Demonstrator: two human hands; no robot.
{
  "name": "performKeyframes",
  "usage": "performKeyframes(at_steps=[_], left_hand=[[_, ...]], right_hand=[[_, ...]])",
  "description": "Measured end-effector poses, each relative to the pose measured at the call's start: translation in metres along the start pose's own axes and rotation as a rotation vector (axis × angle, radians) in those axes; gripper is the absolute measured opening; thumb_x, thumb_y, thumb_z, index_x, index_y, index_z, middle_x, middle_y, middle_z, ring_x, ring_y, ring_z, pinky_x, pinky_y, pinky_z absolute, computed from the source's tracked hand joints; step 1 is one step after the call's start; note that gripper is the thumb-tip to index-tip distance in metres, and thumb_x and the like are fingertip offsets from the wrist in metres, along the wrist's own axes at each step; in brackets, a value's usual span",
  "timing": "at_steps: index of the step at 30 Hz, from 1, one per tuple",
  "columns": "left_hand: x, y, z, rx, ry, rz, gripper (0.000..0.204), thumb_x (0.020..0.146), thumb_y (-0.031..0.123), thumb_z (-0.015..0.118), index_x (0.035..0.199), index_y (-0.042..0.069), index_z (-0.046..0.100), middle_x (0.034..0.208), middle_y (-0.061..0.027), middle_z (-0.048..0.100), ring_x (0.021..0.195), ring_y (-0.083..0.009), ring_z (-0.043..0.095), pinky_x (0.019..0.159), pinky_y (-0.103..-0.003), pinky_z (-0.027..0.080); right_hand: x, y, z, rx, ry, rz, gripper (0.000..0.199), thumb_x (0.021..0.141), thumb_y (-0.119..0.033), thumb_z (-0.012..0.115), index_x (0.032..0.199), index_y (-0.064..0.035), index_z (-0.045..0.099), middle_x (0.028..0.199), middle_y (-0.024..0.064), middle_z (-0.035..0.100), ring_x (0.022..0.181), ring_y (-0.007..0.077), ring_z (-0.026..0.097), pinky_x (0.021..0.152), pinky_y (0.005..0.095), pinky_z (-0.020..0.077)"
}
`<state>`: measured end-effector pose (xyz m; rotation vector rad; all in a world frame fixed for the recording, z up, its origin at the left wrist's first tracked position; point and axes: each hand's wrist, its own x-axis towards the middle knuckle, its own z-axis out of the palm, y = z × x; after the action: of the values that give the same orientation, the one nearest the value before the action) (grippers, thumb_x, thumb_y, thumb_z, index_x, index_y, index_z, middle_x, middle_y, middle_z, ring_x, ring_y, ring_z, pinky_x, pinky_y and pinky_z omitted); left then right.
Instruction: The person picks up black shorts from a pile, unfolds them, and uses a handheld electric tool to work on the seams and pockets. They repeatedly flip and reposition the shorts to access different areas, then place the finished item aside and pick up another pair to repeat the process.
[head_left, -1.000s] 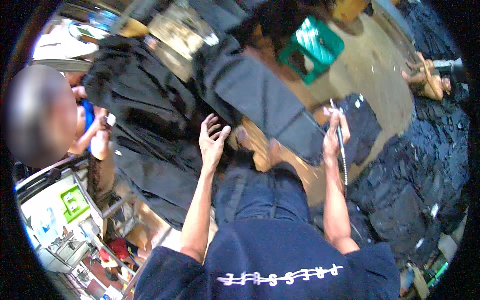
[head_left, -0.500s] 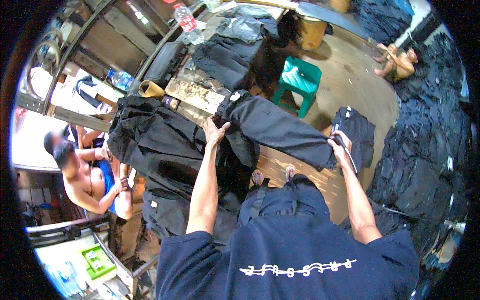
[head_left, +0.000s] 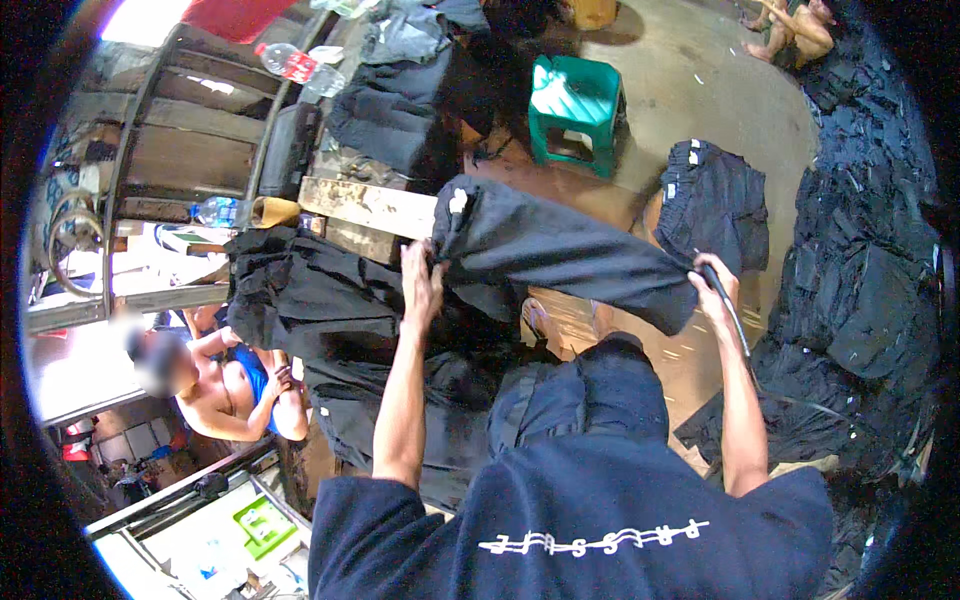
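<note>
A pair of black trousers (head_left: 570, 245) stretches in front of me, its gathered waistband and white label at the left end beside a pale wooden board (head_left: 370, 205). My left hand (head_left: 421, 285) lies against the waistband end, fingers stretched out and slightly blurred. At the other end, my right hand (head_left: 714, 290) is closed around a slim dark tool (head_left: 722, 295), from which a thin cord appears to trail along my forearm. Those fingers also touch the trousers' corner; whether they pinch the cloth is hidden. More black garments (head_left: 320, 290) are heaped under and left of my left arm.
A green plastic stool (head_left: 577, 105) stands ahead. Another folded black garment (head_left: 710, 200) lies on the floor beyond my right hand. A large dark clothing pile (head_left: 870, 270) fills the right side. One person (head_left: 240, 385) sits at left, another (head_left: 795, 35) at far right.
My left hand's fingers have straightened at the waistband. My right hand has shifted slightly right, with the trousers' end beside it. The view has tilted, so the stool and bottle appear higher and further left.
</note>
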<state>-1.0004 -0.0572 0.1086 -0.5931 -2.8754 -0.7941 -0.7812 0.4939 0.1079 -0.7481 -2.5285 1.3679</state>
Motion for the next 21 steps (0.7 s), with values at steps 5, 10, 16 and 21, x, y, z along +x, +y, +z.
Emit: performKeyframes(at_steps=[5, 10, 16, 21], left_hand=[[-0.018, 0.164, 0.060, -0.098, -0.030, -0.195, 0.047, 0.092, 0.030, 0.084, 0.123, 0.002, 0.063, 0.111, -0.0204, 0.074, 0.106, -0.0398, 0.072, 0.094, -0.047, 0.057], [0.035, 0.317, 0.140, -0.399, 0.025, -0.376, 0.051, 0.088, 0.041, 0.089, 0.120, 0.009, 0.065, 0.103, -0.0196, 0.077, 0.095, -0.0386, 0.076, 0.087, -0.046, 0.058], [0.062, 0.249, 0.110, -0.112, 0.276, -0.384, 0.036, 0.092, 0.037, 0.084, 0.111, 0.011, 0.069, 0.104, -0.0107, 0.076, 0.095, -0.0335, 0.075, 0.083, -0.044, 0.058], [0.113, 0.087, 0.068, 0.061, 0.409, -0.292, 0.042, 0.091, 0.037, 0.086, 0.119, 0.011, 0.068, 0.099, -0.0177, 0.078, 0.093, -0.0360, 0.076, 0.080, -0.045, 0.058]], right_hand=[[0.028, 0.088, -0.106, -0.173, 0.214, -0.085, 0.023, 0.086, -0.013, 0.075, 0.105, -0.0016, 0.070, 0.103, 0.0122, 0.074, 0.099, 0.0242, 0.069, 0.095, 0.0377, 0.0535], [0.212, 0.100, -0.169, -0.449, 0.676, -0.243, 0.026, 0.093, -0.011, 0.075, 0.118, -0.0028, 0.075, 0.111, 0.0197, 0.078, 0.101, 0.0361, 0.075, 0.093, 0.0418, 0.0573], [0.250, -0.037, -0.077, -0.225, 0.440, -0.447, 0.031, 0.091, -0.024, 0.084, 0.116, -0.0070, 0.075, 0.117, 0.0127, 0.078, 0.109, 0.0277, 0.073, 0.097, 0.0396, 0.0547], [0.101, -0.116, 0.070, 0.040, -0.348, -0.876, 0.033, 0.086, -0.014, 0.086, 0.116, -0.0094, 0.073, 0.121, 0.0162, 0.075, 0.119, 0.0366, 0.070, 0.106, 0.0484, 0.0556]])
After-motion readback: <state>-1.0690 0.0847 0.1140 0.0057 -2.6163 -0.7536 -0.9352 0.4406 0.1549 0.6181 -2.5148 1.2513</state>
